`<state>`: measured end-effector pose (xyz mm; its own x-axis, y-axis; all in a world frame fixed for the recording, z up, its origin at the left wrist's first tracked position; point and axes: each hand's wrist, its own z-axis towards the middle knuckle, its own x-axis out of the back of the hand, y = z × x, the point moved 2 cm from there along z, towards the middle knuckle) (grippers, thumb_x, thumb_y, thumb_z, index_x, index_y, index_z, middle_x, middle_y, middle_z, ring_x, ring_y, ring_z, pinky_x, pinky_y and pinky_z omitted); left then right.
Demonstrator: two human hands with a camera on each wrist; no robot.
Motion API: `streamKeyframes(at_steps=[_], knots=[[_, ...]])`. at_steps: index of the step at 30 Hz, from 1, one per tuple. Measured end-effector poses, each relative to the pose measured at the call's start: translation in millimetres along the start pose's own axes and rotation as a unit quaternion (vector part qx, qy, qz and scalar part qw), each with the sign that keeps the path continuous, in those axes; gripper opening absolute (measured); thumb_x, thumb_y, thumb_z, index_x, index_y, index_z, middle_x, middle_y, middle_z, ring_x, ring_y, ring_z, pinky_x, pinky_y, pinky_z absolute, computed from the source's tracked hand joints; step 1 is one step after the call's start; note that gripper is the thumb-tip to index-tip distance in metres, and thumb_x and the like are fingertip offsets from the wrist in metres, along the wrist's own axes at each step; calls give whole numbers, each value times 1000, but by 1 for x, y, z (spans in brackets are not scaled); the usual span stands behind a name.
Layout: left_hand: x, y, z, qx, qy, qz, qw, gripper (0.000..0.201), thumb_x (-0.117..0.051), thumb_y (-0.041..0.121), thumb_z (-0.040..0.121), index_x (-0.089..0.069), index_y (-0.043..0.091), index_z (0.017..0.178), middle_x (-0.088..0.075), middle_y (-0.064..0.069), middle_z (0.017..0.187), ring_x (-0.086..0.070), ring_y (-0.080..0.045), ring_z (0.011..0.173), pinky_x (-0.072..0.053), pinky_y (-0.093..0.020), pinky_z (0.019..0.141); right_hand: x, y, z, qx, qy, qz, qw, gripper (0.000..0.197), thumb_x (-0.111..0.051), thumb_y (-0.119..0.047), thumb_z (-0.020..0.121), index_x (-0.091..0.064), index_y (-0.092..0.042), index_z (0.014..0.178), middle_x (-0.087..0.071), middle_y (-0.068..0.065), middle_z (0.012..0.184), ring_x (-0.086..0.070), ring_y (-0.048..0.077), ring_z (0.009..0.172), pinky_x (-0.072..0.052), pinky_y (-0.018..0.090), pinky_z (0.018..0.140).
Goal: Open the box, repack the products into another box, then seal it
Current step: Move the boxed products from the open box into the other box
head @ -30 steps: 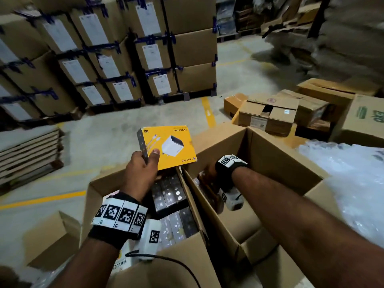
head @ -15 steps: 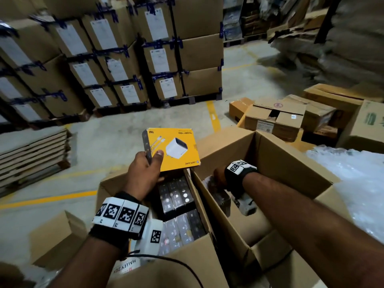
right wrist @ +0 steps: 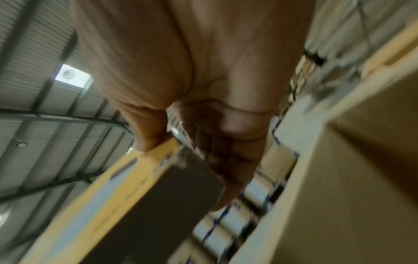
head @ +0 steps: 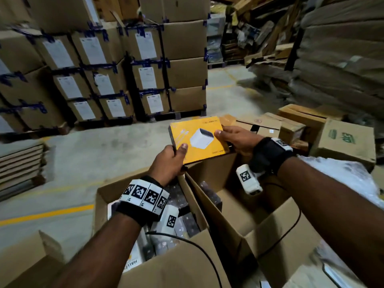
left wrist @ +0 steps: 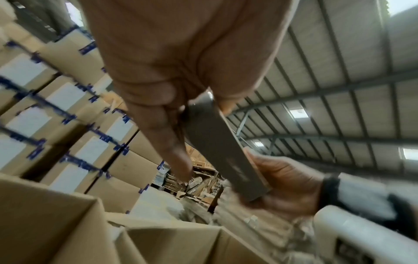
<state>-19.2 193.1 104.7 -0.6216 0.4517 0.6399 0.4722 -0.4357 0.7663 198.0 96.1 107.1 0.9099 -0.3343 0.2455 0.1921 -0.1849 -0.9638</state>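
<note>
Both our left hand point(head: 166, 163) and right hand point(head: 236, 140) pinch 1 pack point(head: 197, 140); a mistimed handover could drop it.

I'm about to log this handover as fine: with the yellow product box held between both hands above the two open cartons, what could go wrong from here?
1. The yellow product box is held only at its edges by the left hand and right hand; a mistimed release could drop it.
2. It hangs over the flaps between the left carton and right carton, so it could land in the wrong one.
3. The left wrist cable could snag on a flap.
</note>
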Motion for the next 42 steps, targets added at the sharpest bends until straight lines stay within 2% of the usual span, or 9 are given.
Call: streamKeyframes(at_steps=[2, 5, 10, 14, 23, 30, 32, 38, 42], knots=[[-3, -1, 0, -37, -71, 156, 984, 37, -46, 51, 96, -55, 16, 88, -63, -1, 82, -62, -25, 87, -45, -32, 72, 23, -11, -8, 24, 20, -129, 991, 55, -59, -53, 88, -60, 2, 96, -57, 9, 81, -57, 17, 73, -45, 31, 66], [-11, -5, -2, -94, -163, 351, 917, 32, -55, 43, 93, -61, 19, 113, -66, -7, 109, -60, -27, 103, -46, -31, 81, 48, -24, -17, -3, 41, -275, 961, 39, -61, -41, 92, -62, -2, 88, -53, 7, 71, -54, 17, 61, -44, 27, 55], [-43, -19, -9, -118, -310, 423, 843, 51, -58, 28, 93, -43, 26, 142, -58, -9, 133, -55, -27, 121, -44, -33, 97, 30, -5, -12, -93, 22, -504, 859, 39, -62, -48, 84, -59, -11, 69, -58, 6, 73, -57, 25, 72, -41, 27, 61], [-56, -28, -7, -163, -330, 465, 805, 59, -58, 27, 93, -33, 34, 146, -60, -11, 128, -57, -29, 117, -47, -35, 94, -16, 35, -1, -100, 3, -582, 807, 34, -66, -41, 82, -67, -9, 93, -63, 8, 91, -64, 30, 88, -43, 29, 65], [-53, -34, -10, -208, -289, 470, 808, 54, -49, 34, 97, -28, 43, 145, -63, -4, 119, -59, -26, 110, -50, -39, 89, -56, 96, 49, -138, -91, -594, 787, 53, -82, -49, 60, -68, -21, 103, -71, 2, 102, -69, 24, 93, -56, 35, 79], [-51, -31, -13, -227, -269, 483, 802, 51, -44, 38, 99, -26, 39, 147, -59, -4, 118, -57, -25, 109, -47, -35, 86, -56, 126, 64, -202, -194, -571, 772, 49, -63, -66, 59, -72, -26, 85, -75, -6, 88, -69, 18, 75, -56, 28, 73], [-52, -31, -12, -220, -272, 482, 803, 51, -45, 38, 99, -28, 39, 147, -59, -3, 118, -57, -25, 110, -46, -35, 85, -48, 122, 64, -217, -198, -548, 783, 55, -59, -72, 58, -74, -24, 82, -74, -8, 76, -68, 16, 69, -52, 22, 64], [-53, -30, -7, -206, -283, 483, 803, 49, -50, 36, 97, -35, 38, 143, -61, -5, 118, -58, -27, 110, -49, -37, 87, -47, 134, 73, -212, -200, -529, 797, 48, -63, -65, 61, -69, -17, 65, -71, -6, 66, -68, 15, 65, -59, 32, 77], [-55, -30, -8, -200, -281, 477, 809, 49, -51, 35, 97, -35, 36, 143, -61, -4, 121, -58, -25, 111, -50, -37, 90, -51, 135, 73, -193, -148, -537, 808, 57, -61, -71, 57, -67, -19, 80, -69, 1, 80, -70, 23, 79, -57, 37, 81]])
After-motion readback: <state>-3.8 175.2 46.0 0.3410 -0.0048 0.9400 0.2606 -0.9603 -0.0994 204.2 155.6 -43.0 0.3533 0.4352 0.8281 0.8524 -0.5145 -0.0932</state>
